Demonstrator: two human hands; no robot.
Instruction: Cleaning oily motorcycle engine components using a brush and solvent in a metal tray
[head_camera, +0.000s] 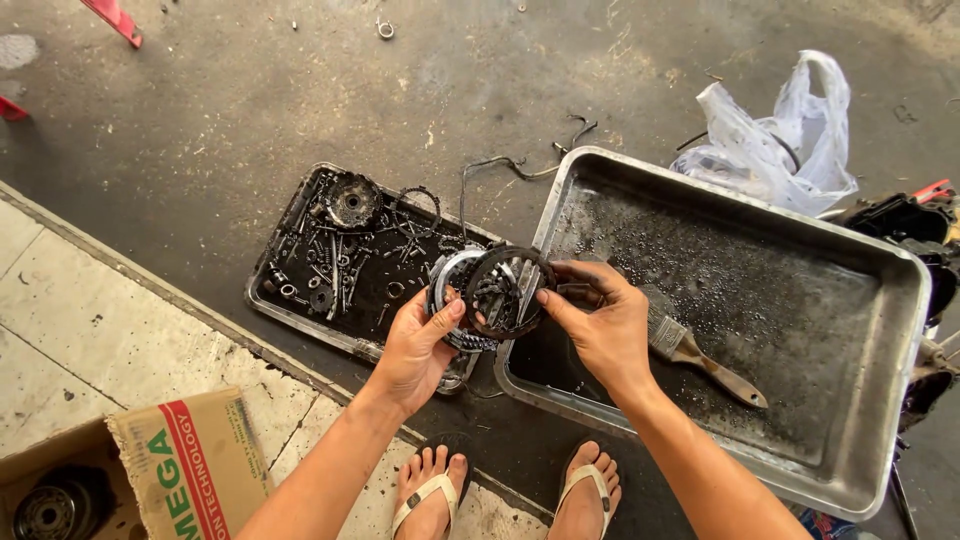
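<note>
Both hands grasp a stack of dark ring-shaped plates above the gap between two trays. The left hand cups it from below, fingers curled; the right hand pinches its rim (a paintbrush lies in the large metal tray).
</note>
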